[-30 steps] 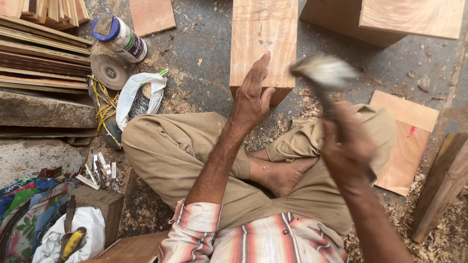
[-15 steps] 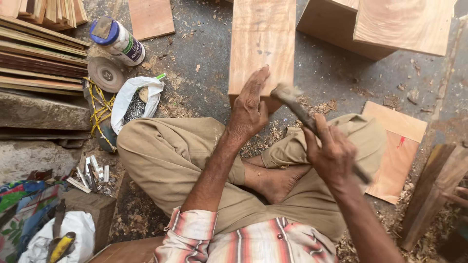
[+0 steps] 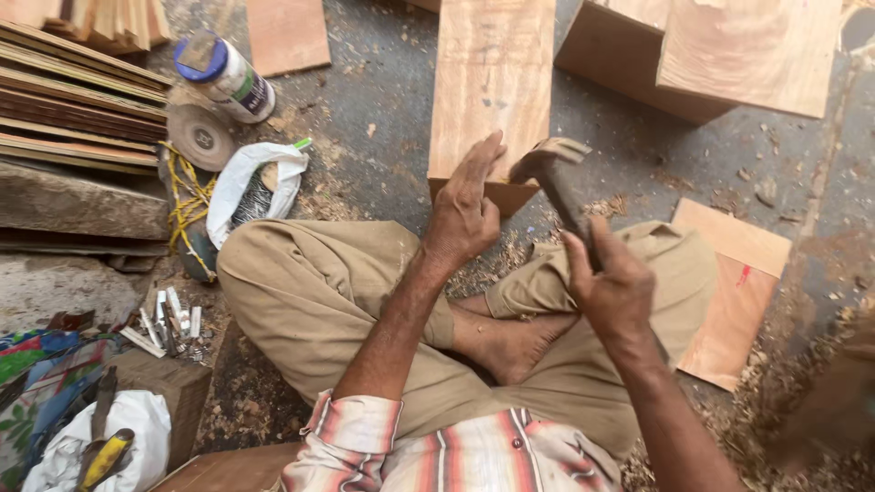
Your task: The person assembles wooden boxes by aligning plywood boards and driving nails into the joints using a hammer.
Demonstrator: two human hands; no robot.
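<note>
One hammer (image 3: 558, 187), one long plywood box (image 3: 492, 91). Left hand (image 3: 465, 208) on the box's near edge, fingers pinched together, contents unclear. Right hand (image 3: 615, 287) fisted around the hammer handle, head raised beside the left fingers.

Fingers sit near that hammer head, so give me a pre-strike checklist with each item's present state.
1. Right hand gripping the hammer handle: ok.
2. Left hand steadying the wooden box at its near edge: ok.
3. Left fingers clear of the hammer head: not ok, they are close beside it.
4. Nail or target set: cannot tell, hidden by the hand.
5. Bare foot away from the box: ok.
</note>
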